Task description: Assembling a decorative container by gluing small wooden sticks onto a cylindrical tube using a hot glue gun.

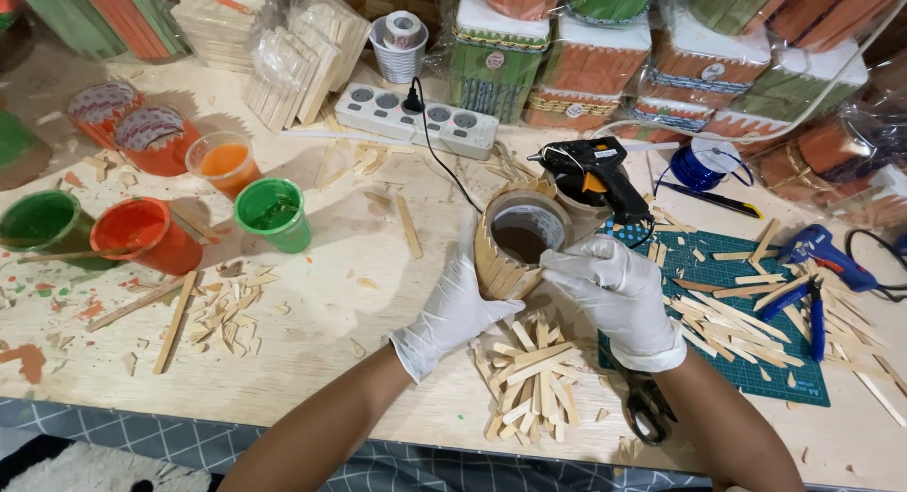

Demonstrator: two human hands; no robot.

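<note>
We clamp both hands, left [456, 308] and right [619, 294], on the cup [518, 242]; press sticks flush (glue gun [595, 176] nearby).

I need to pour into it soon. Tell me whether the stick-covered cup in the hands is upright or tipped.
Tipped. The stick-covered cup leans with its round mouth facing the camera, held between the left hand and right hand.

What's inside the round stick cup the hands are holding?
The stick-covered cup looks hollow: only a dark brown inside shows through its pale rim. Its bottom is in shadow. The left hand and right hand, both in white gloves, cover parts of its sides.
</note>
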